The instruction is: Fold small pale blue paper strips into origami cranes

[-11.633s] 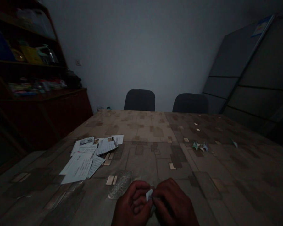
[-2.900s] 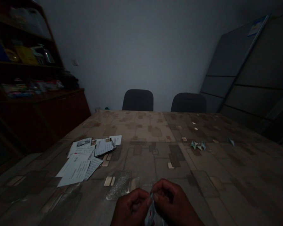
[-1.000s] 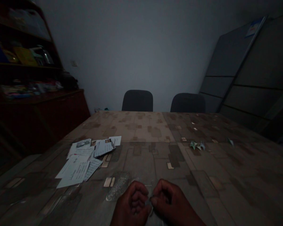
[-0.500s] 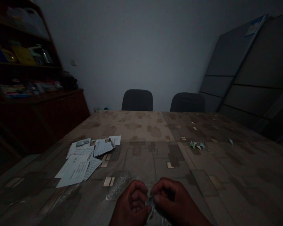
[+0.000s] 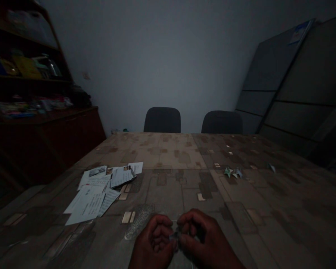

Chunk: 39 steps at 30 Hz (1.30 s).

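Near the front edge of the table, my left hand (image 5: 154, 242) and my right hand (image 5: 203, 239) meet at their fingertips. Between them they pinch a small piece of folded paper (image 5: 174, 236), pale and mostly hidden by the fingers. Its exact shape is too dark to make out. Several small folded paper figures (image 5: 233, 172) stand together on the patterned tablecloth (image 5: 168, 194) at the right. To the left lies a loose pile of printed paper sheets (image 5: 86, 201), some overlapping.
Another small paper piece (image 5: 272, 167) lies farther right. Beyond the table stand two dark chairs (image 5: 162, 120) against the wall. A shelf cabinet (image 5: 44, 119) is at the left and grey panels (image 5: 259, 71) are at the right.
The paper between my fingers has turned, and less of it shows below them. My right hand's fingers have shifted slightly. The view has moved a little.
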Each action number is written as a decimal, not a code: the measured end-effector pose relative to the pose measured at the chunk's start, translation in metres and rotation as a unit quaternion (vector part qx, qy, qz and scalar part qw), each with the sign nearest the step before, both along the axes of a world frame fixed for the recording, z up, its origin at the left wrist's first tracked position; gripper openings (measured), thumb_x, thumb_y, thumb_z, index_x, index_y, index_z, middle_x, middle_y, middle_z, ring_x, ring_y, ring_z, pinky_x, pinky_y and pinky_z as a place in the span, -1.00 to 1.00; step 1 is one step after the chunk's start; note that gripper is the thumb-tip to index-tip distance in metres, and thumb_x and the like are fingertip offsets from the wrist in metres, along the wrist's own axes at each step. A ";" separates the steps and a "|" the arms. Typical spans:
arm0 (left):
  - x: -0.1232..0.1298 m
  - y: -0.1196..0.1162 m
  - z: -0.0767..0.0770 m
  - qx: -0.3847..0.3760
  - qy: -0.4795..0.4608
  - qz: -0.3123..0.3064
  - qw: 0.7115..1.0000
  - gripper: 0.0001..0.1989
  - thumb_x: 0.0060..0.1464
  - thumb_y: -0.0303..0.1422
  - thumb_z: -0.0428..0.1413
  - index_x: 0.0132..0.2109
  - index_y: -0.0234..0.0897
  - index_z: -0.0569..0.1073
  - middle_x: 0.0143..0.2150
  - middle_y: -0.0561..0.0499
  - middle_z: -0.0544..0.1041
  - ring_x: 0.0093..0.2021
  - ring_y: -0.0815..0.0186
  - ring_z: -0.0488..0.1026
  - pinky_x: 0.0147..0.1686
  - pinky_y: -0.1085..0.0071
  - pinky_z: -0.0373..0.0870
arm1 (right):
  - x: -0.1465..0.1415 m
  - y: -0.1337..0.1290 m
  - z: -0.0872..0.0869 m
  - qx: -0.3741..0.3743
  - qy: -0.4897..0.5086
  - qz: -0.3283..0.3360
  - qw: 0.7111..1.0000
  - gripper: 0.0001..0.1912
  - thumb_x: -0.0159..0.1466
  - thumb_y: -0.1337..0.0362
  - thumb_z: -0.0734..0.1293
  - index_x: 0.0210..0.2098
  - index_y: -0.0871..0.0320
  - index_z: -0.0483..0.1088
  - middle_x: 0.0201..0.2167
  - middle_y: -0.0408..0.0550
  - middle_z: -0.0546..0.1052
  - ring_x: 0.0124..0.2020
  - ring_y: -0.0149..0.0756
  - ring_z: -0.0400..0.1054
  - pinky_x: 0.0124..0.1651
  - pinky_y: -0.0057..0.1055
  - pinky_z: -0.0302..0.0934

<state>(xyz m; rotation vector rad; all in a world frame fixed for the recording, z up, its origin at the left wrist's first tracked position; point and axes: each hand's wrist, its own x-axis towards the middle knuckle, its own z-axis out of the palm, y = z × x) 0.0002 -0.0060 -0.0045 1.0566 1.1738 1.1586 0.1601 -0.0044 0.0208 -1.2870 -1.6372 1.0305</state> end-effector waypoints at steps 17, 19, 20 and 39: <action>0.000 -0.002 0.004 0.000 0.006 -0.044 0.999 -0.77 -0.22 -0.46 0.25 -0.32 -0.25 0.43 -0.57 0.18 0.41 -0.56 0.40 0.34 -0.54 0.52 0.17 | -0.004 0.002 -0.009 -0.089 0.070 -0.027 0.993 -0.94 0.04 0.36 0.32 -0.55 0.17 0.36 -0.63 -0.27 0.26 -0.52 -0.40 0.14 -0.44 -0.48 0.00; 0.000 -0.002 0.005 -0.003 0.016 -0.043 0.999 -0.77 -0.24 -0.47 0.25 -0.34 -0.25 0.42 -0.58 0.19 0.40 -0.57 0.41 0.33 -0.55 0.52 0.16 | -0.003 0.002 -0.005 -0.092 0.066 -0.015 0.993 -0.95 0.01 0.37 0.32 -0.56 0.16 0.36 -0.63 -0.27 0.28 -0.52 -0.40 0.15 -0.44 -0.49 0.01; 0.000 -0.002 0.005 -0.004 0.016 -0.042 0.999 -0.77 -0.24 -0.46 0.25 -0.34 -0.25 0.42 -0.57 0.18 0.41 -0.57 0.41 0.33 -0.55 0.52 0.16 | -0.003 0.002 -0.003 -0.091 0.063 -0.007 0.994 -0.96 0.00 0.38 0.32 -0.56 0.16 0.36 -0.63 -0.27 0.29 -0.52 -0.40 0.15 -0.44 -0.49 0.02; -0.003 0.001 0.006 -0.030 -0.053 -0.044 0.997 -0.71 -0.24 -0.48 0.24 -0.27 -0.28 0.41 -0.58 0.18 0.46 -0.58 0.39 0.40 -0.52 0.49 0.23 | 0.003 0.000 0.007 -0.025 0.061 -0.009 0.998 -0.91 0.14 0.26 0.33 -0.40 0.16 0.40 -0.52 -0.20 0.31 -0.44 -0.34 0.18 -0.39 -0.45 0.05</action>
